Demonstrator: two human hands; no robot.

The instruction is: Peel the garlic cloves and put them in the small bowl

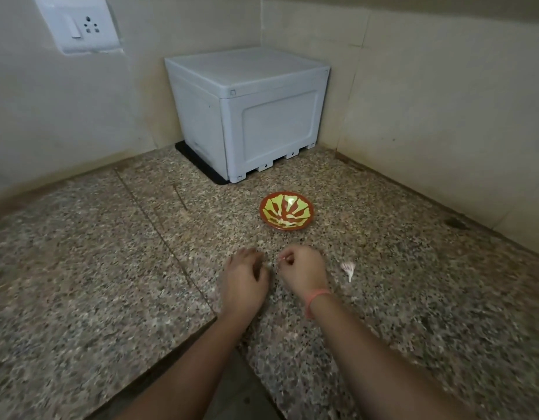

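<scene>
A small red bowl with a yellow-green pattern stands on the speckled granite counter; pale peeled cloves seem to lie at its near inner edge. In front of it my right hand pinches a small pale garlic piece between its fingertips. My left hand hovers just to the left with fingers curled downward; whether it holds anything is hidden. A pale garlic head remnant with its stalk lies on the counter to the right of my right hand.
A white plastic box on a dark mat fills the back corner behind the bowl. Tiled walls close the counter at the back and right. A switch and socket plate hangs on the left wall. The counter's edge runs below my forearms.
</scene>
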